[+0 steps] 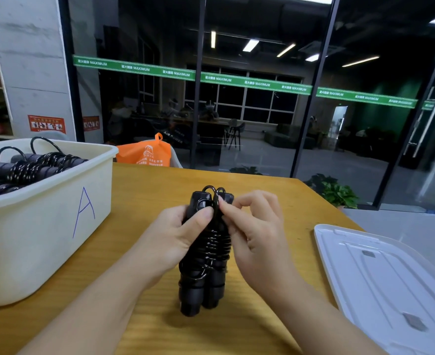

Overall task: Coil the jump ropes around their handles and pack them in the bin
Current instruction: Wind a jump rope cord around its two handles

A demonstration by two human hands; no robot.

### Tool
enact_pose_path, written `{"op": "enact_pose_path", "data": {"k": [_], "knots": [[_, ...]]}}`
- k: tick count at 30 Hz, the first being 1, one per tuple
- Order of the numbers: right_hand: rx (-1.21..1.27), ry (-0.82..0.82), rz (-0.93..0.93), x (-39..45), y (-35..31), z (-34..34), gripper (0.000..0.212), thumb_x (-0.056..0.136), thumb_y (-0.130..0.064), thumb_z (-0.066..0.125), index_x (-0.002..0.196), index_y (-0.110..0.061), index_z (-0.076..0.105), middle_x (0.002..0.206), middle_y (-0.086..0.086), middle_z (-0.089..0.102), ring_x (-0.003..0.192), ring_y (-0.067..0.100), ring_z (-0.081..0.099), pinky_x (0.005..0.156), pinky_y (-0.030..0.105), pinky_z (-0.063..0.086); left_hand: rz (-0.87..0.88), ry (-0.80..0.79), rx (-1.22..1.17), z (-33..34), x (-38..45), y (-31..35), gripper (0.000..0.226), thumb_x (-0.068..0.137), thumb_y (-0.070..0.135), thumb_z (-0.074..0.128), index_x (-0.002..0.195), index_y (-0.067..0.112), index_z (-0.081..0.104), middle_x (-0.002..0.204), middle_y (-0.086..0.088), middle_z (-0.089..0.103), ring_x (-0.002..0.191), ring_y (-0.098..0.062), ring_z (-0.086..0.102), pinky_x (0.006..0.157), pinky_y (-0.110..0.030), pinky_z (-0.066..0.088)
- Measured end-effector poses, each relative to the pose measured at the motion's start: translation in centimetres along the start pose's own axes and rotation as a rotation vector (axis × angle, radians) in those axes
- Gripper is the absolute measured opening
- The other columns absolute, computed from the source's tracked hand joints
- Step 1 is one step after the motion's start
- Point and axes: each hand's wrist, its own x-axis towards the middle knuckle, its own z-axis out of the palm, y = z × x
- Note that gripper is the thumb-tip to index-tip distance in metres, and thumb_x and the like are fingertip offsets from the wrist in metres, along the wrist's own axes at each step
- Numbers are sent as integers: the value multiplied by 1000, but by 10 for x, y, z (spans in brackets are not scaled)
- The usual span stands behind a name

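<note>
A black jump rope [206,254] is held over the wooden table, its two handles side by side with the cord wound around their middle. My left hand [175,234] grips the handles from the left, thumb pressed near the top. My right hand [254,226] pinches the cord's loop by the handle tops with thumb and forefinger. A cream bin [45,226] marked with a blue "A" stands at the left and holds several coiled black jump ropes [27,170].
The bin's white lid [390,278] lies flat at the table's right edge. An orange bag [144,152] sits behind the table's far edge. Glass walls and potted plants [334,190] stand beyond the table [139,190].
</note>
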Motion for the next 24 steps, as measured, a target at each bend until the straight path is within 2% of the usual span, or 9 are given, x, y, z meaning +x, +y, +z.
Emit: {"op": "enact_pose_path", "data": {"k": [2, 5, 8, 10, 13, 15, 18, 21, 24], "knots": [[-59, -2, 59, 2, 4, -6, 35, 92, -26, 54, 124, -17, 63, 104, -6, 60, 107, 12, 44, 93, 36, 37, -13, 66, 14, 2, 1, -1, 46, 80, 51, 57, 94, 8, 68, 84, -5, 72, 78, -17, 66, 76, -32, 50], [60, -24, 494, 3, 3, -16, 46, 90, -45, 58, 131, -25, 51, 120, -15, 51, 112, 1, 44, 94, 16, 37, -59, 238, -43, 2, 6, -2, 33, 94, 37, 54, 88, 8, 68, 81, -8, 73, 77, -22, 67, 81, -39, 50], [463, -257, 1008, 2, -4, -15, 30, 94, -42, 50, 112, -20, 60, 103, -10, 62, 82, 1, 58, 69, 14, 46, -107, 335, -196, 3, 6, -2, 31, 96, 31, 51, 84, 8, 67, 73, -4, 72, 72, -20, 66, 75, -37, 50], [718, -361, 1176, 3, -12, -11, 33, 97, -43, 45, 98, -18, 67, 87, -5, 67, 62, 5, 58, 60, 20, 44, -145, 375, -298, 9, 6, -1, 31, 96, 32, 51, 86, 6, 66, 76, -9, 72, 73, -23, 68, 74, -38, 52], [788, -443, 1109, 3, -20, -6, 41, 86, -59, 58, 103, -24, 69, 96, -10, 74, 82, 4, 69, 76, 25, 49, -192, 433, -440, 16, 7, 0, 33, 95, 33, 52, 89, 5, 67, 83, -15, 72, 73, -25, 68, 74, -37, 54], [798, -523, 1046, 0, -20, -5, 69, 63, -66, 69, 122, -32, 58, 108, -10, 71, 96, 7, 68, 79, 25, 50, -209, 442, -517, 21, 8, 2, 35, 95, 33, 51, 84, 4, 66, 77, -16, 72, 66, -25, 69, 67, -36, 56], [861, -602, 1030, 0, -23, -8, 68, 61, -47, 78, 123, -34, 51, 102, -9, 73, 91, 8, 70, 74, 25, 55, -243, 438, -533, 24, 8, 3, 35, 94, 34, 51, 84, 3, 66, 70, -13, 71, 60, -24, 69, 62, -35, 55], [892, -595, 988, 0, -20, -11, 59, 64, -30, 81, 117, -34, 53, 99, 0, 73, 86, 18, 71, 80, 41, 57, -265, 384, -516, 24, 7, -2, 36, 94, 35, 52, 97, 2, 66, 84, -17, 72, 73, -30, 71, 68, -38, 58], [908, -534, 976, -1, -18, -12, 64, 63, -23, 80, 119, -38, 52, 98, -1, 73, 87, 16, 71, 77, 33, 58, -306, 281, -482, 28, 6, -6, 35, 95, 34, 50, 105, 5, 67, 95, -19, 73, 82, -30, 71, 69, -36, 57]]}}
